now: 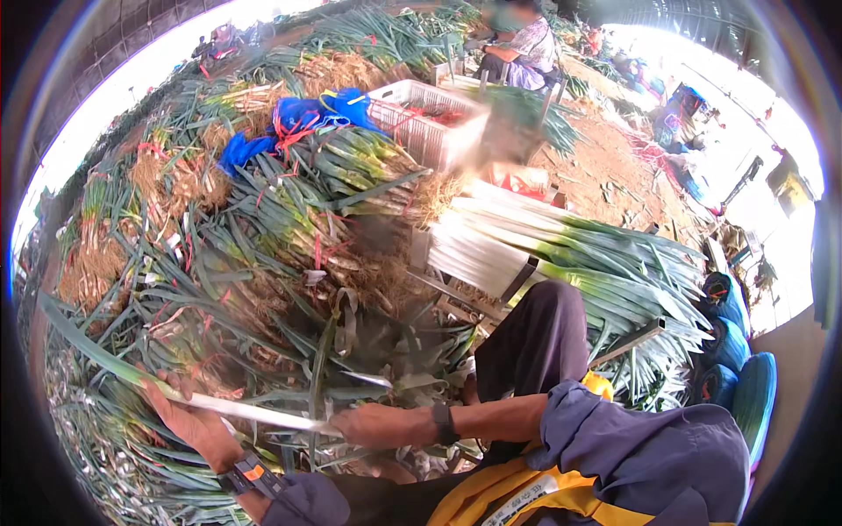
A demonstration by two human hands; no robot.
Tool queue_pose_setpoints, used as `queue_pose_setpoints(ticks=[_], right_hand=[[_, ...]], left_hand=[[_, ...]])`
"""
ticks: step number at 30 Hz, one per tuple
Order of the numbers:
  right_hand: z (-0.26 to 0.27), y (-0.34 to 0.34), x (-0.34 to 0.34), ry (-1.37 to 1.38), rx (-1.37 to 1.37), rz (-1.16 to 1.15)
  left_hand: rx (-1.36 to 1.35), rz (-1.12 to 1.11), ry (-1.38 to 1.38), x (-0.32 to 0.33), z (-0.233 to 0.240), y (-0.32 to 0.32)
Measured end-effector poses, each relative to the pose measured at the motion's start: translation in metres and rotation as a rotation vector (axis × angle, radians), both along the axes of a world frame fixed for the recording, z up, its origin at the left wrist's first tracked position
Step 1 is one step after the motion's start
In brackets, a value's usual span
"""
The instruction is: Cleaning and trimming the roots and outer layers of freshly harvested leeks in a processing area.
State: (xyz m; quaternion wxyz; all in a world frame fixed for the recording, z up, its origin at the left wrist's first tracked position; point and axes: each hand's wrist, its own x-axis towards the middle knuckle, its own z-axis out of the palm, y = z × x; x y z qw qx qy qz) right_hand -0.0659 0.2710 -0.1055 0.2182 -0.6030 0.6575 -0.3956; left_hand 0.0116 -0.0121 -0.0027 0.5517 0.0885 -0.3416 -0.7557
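A long green onion (263,414) with a clean white stalk and green leaves lies across both of my hands. My left hand (181,417) is curled round it near where white turns to green, its leaves reaching up to the left. The root end of the white stalk is in the closed fingers of my right hand (375,424), which hide its tip. Below my hands lies a litter of loose leaves and peelings (388,381). Beyond my knee, a rack (526,279) holds a stack of cleaned green onions (480,256), white ends to the left.
Unpeeled rooted bundles (289,223) tied with red string heap up ahead and left. A white plastic crate (427,125) with red ties stands behind them, beside blue netting (322,115). Another person (526,49) sits at the back. Blue rolls (723,355) lie at right.
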Motion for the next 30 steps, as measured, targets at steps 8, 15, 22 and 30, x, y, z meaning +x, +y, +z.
queue_pose_setpoints(ticks=[8,15,22,30], right_hand=[[-0.006,0.0,-0.01,-0.227,-0.045,0.047],[-0.004,-0.003,-0.001,-0.242,0.061,0.012],[-0.003,0.004,-0.021,-0.285,-0.091,0.022],[0.029,0.0,-0.007,-0.523,0.235,-0.008]], left_hand=[[0.038,-0.031,-0.037,0.007,-0.003,-0.006],[-0.033,-0.099,0.012,0.014,-0.011,-0.006],[-0.024,-0.168,-0.065,0.004,0.002,0.001],[-0.07,-0.288,0.146,0.016,0.006,-0.012]])
